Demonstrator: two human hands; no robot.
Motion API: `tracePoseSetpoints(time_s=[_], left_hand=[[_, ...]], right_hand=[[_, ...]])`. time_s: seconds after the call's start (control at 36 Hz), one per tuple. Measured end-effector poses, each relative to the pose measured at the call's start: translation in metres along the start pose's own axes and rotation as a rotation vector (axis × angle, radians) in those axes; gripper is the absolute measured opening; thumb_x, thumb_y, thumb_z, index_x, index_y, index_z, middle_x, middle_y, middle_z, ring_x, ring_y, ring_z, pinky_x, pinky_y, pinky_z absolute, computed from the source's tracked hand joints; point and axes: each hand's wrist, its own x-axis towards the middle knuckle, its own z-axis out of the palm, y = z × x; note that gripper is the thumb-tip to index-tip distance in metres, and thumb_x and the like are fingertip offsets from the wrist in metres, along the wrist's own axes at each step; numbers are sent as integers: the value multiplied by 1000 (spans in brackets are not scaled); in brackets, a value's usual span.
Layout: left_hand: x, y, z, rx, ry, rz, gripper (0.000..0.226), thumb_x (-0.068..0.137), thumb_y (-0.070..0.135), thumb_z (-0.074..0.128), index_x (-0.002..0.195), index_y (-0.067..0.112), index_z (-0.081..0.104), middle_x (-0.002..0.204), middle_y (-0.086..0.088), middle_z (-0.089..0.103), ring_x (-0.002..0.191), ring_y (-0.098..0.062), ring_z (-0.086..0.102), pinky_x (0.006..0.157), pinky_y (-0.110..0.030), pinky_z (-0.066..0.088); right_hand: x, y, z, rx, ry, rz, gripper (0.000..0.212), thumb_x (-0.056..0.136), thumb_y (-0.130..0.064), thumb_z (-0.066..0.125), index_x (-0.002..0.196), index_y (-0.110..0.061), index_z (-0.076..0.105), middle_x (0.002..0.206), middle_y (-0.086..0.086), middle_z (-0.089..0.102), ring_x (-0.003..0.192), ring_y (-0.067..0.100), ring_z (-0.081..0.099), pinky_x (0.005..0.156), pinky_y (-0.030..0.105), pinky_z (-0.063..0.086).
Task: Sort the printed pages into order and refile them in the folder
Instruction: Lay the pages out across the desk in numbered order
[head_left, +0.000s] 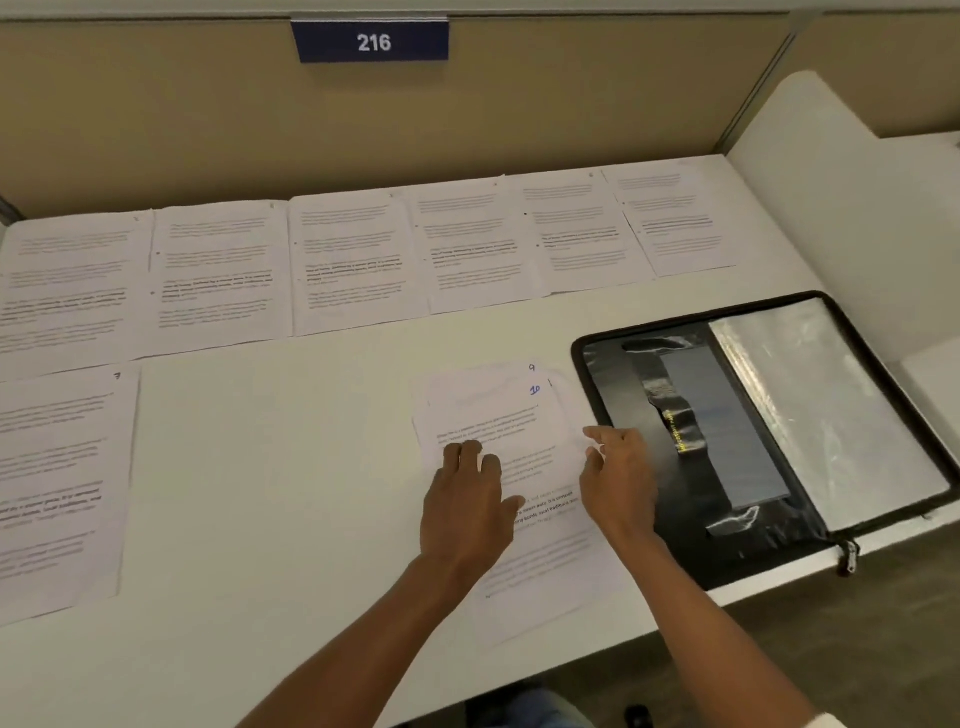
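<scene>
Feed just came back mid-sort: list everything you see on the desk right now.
Back-row pages: six, white, side by side along the partition.
Page marked 7: one, white, front left.
Stack: one, white, front centre, 10 on top, 9 showing beneath.
Folder: one, black, open, right of stack.
Sign 216: one, blue, on partition.
Table: one, white.
Left hand: on the stack.
Right hand: at stack's right edge.

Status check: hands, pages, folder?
Left hand flat on stack, page 10 on top. Right hand at its right edge. Folder open, nothing blocking.
</scene>
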Motion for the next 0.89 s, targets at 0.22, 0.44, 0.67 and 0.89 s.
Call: tracePoseSetpoints(time_s=[0.22,0.44,0.67,0.89], left_hand=[[6,13,17,60,-29,-87,68,98,59,64,148,16,45,170,-5,17,155,-27,24,119,-37,39],[7,18,20,87,-18,-121,71,97,59,64,149,16,44,171,-6,17,154,-28,26,120,-37,37],[6,16,24,79,-6,-147,70,98,59,63,150,15,43,171,-8,16,156,-28,23,122,-37,36],[7,10,25,86,8,-145,69,98,59,63,148,14,46,170,-8,19,156,-27,20,122,-37,35]], right_hand=[[30,14,-1,16,-12,31,34,94,-19,76,127,-17,65,119,5,66,105,24,64,85,33,55],[47,19,-1,148,-131,117,27,92,-28,80,115,-18,68,98,-1,72,87,18,69,76,29,55],[50,21,-11,152,-90,121,16,96,-27,75,89,-24,61,87,-2,69,75,12,64,63,22,45],[51,21,-42,120,124,32,13,103,-25,64,100,-17,55,83,0,64,68,18,62,53,20,36]])
